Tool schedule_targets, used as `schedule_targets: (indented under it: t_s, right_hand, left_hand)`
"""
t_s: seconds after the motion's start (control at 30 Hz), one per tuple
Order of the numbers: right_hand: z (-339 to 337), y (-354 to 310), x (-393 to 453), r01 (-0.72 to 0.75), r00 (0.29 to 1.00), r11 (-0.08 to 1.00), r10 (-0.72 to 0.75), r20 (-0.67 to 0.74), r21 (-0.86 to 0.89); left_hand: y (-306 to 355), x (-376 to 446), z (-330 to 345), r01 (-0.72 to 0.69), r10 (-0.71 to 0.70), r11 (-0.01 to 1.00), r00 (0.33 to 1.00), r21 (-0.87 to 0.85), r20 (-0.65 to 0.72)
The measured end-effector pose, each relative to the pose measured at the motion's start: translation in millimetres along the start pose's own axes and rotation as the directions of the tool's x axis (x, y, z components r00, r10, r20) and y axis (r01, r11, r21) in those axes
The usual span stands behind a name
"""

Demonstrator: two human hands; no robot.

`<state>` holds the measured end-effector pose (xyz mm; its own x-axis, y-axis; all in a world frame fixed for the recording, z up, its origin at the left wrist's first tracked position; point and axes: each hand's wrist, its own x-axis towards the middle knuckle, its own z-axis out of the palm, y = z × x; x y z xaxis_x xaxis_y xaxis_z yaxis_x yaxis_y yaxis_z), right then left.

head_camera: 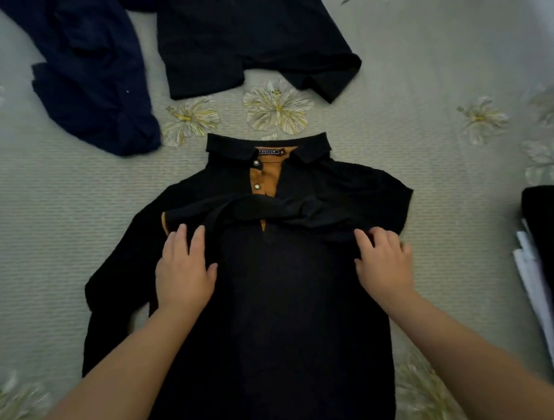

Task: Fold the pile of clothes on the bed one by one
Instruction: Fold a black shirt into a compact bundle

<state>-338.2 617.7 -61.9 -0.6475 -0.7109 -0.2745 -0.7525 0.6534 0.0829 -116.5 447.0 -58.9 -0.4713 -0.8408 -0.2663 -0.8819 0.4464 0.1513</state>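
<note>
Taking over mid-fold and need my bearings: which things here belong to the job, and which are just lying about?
Job:
- black polo shirt, face up, sleeves folded across its chest
- left hand, flat on it
- right hand, fingers curled on the sleeve fabric
- navy garment, unfolded
- black garment, unfolded

Lying about:
- floral bedspread
- dark and white items at the right edge

2 bare forearms, no sleeves; left hand (184,272) and right hand (385,263) wear no rings or gloves.
</note>
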Motion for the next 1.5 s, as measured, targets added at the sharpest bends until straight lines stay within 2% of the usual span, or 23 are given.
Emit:
schedule_targets:
  t_s: [0.1, 0.17, 0.23, 0.33, 0.43, 0.5, 0.53, 0.6, 0.67, 0.7, 0.73, 0.77, 0.8, 0.83, 0.87, 0.9, 0.93, 1.0, 1.1, 1.2, 1.3, 1.37, 1.5]
  right_hand:
    - [-3.3, 13.9, 11.0, 0.124, 0.991, 0.991, -0.126, -0.053, -0.039]
    - [-4.6, 30.0, 13.1, 0.217, 0.967, 0.976, -0.218, -0.134, -0.023]
    - [-6.4, 42.6, 10.7, 0.252, 0.944, 0.967, -0.251, -0.214, -0.019]
    - [-4.5, 57.7, 3.4, 0.267, 0.945, 0.964, -0.263, -0.195, -0.01]
    - [0.4, 67.7, -0.8, 0.25, 0.958, 0.968, -0.251, -0.14, -0.025]
    - [3.4, 69.3, 0.0, 0.248, 0.956, 0.968, -0.248, -0.156, -0.022]
    - [4.2, 67.3, 0.1, 0.251, 0.953, 0.967, -0.254, -0.165, -0.038]
    - [6.7, 59.3, -3.0, 0.245, 0.962, 0.962, -0.256, -0.092, -0.12]
    - [4.1, 50.3, -6.1, 0.245, 0.966, 0.944, -0.217, 0.141, -0.222]
    - [4.9, 52.4, -4.7, 0.228, 0.964, 0.948, -0.188, 0.188, -0.223]
    - [-1.3, 51.5, -2.3, 0.212, 0.962, 0.958, -0.17, 0.213, -0.194]
    - [-6.9, 50.7, 3.5, 0.205, 0.965, 0.968, -0.174, 0.198, -0.147]
    - [-13.1, 48.8, 10.8, 0.231, 0.97, 0.968, -0.222, 0.1, -0.099]
    - [-16.1, 47.3, 18.9, 0.246, 0.969, 0.969, -0.246, -0.027, -0.022]
    - [-20.2, 43.8, 27.4, 0.261, 0.957, 0.963, -0.251, -0.148, 0.059]
    - [-23.8, 37.6, 37.1, 0.253, 0.958, 0.96, -0.231, -0.172, 0.119]
    - [-24.8, 29.9, 47.4, 0.205, 0.973, 0.968, -0.187, -0.132, 0.143]
    - [-22.7, 17.6, 67.8, 0.106, 0.992, 0.985, -0.113, 0.046, 0.139]
    - [-19.0, 10.7, 86.0, 0.057, 0.979, 0.991, -0.079, 0.186, 0.119]
    - [-26.3, 16.4, 89.7, -0.018, 0.996, 0.932, -0.014, 0.084, 0.361]
    - [-41.6, 26.5, 83.4, -0.077, 0.997, 0.783, 0.075, 0.029, 0.617]
    - [-46.5, 32.7, 81.9, -0.042, 0.999, 0.757, 0.029, 0.031, 0.652]
    - [-51.1, 31.6, 92.1, 0.034, 0.999, 0.805, -0.052, 0.012, 0.592]
  left_hand:
    - [-4.9, 21.7, 3.4, 0.019, -0.022, 0.994, 0.999, 0.106, 0.025]
    - [-7.1, 32.6, 2.6, -0.014, 0.016, 0.996, 1.0, 0.089, -0.017]
    - [-10.8, 41.1, -1.8, -0.035, 0.026, 0.994, 0.996, -0.099, -0.088]
    - [-21.0, 55.7, -16.3, 0.009, -0.085, 0.906, 0.983, -0.424, -0.161]
    - [-32.0, 80.9, -25.3, 0.218, -0.286, 0.716, 0.958, -0.664, 0.006]
    - [-32.7, 92.4, -33.2, 0.286, -0.313, 0.638, 0.945, -0.715, 0.098]
    - [-32.2, 92.8, -36.7, 0.256, -0.267, 0.688, 0.959, -0.679, 0.09]
    - [-38.1, 88.0, -36.7, 0.073, -0.04, 0.896, 0.996, -0.437, 0.084]
    - [-45.7, 78.5, -31.7, -0.113, 0.149, 0.983, 0.949, -0.143, 0.278]
    - [-50.7, 74.0, -25.3, -0.11, 0.14, 0.988, 0.93, -0.104, 0.339]
    - [-54.3, 68.9, -19.7, -0.069, 0.105, 0.99, 0.94, -0.121, 0.324]
    - [-56.7, 64.8, -15.8, 0.051, 0.009, 0.973, 0.965, -0.224, 0.26]
    - [-57.4, 60.9, -15.0, 0.201, -0.133, 0.905, 0.971, -0.374, 0.198]
    - [-58.9, 56.8, -12.6, 0.326, -0.272, 0.787, 0.945, -0.524, 0.18]
    - [-59.8, 52.2, -9.8, 0.392, -0.35, 0.673, 0.916, -0.627, 0.197]
    - [-61.4, 48.3, -7.4, 0.411, -0.376, 0.63, 0.904, -0.659, 0.204]
    - [-62.6, 44.9, -4.9, 0.406, -0.376, 0.629, 0.905, -0.663, 0.198]
    - [-60.1, 40.0, -5.6, 0.353, -0.358, 0.619, 0.922, -0.701, 0.148]
    - [-51.1, 40.3, -14.6, 0.199, -0.298, 0.605, 0.955, -0.771, 0.013]
    - [-43.9, 36.7, -25.3, 0.059, -0.199, 0.666, 0.975, -0.743, -0.102]
    - [-40.3, 27.6, -33.3, -0.012, -0.158, 0.716, 0.971, -0.698, -0.178]
    - [-38.5, 24.8, -34.5, 0.023, -0.207, 0.729, 0.96, -0.684, -0.188]
    - [-36.1, 34.6, -30.9, 0.118, -0.288, 0.797, 0.936, -0.592, -0.201]
